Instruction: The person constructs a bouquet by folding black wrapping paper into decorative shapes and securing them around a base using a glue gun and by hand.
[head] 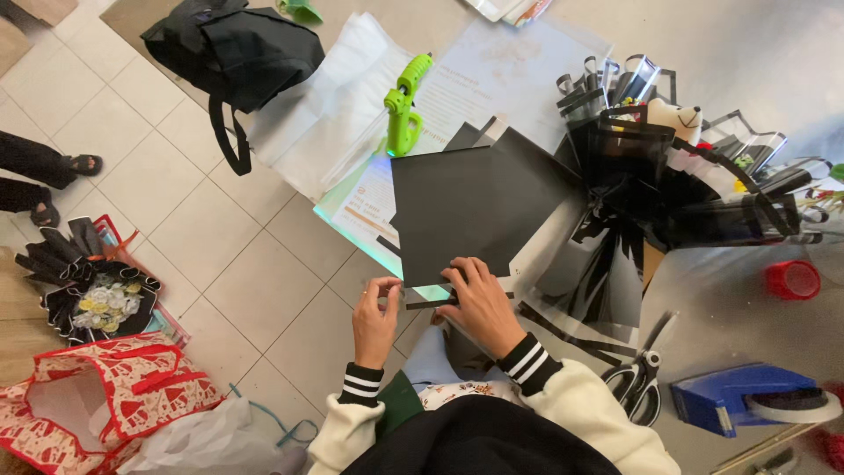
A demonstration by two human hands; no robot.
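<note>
A black square sheet of paper (466,207) lies on the table in front of me, partly over a black-wrapped bouquet (633,176). My right hand (479,303) presses on the sheet's near edge and folds it. My left hand (376,318) is just left of it, its fingertips pinching the end of a thin dark strip (429,303) at the sheet's bottom edge. Both wrists show black-and-white striped cuffs on cream sleeves.
A green glue gun (404,104) lies on white papers behind the sheet. Scissors (637,383) and a blue tape dispenser (747,400) sit to the right, with a red cup (793,280) beyond. A black bag (233,53), a red patterned bag (97,396) and another person's sandalled feet (53,185) are on the tiled floor.
</note>
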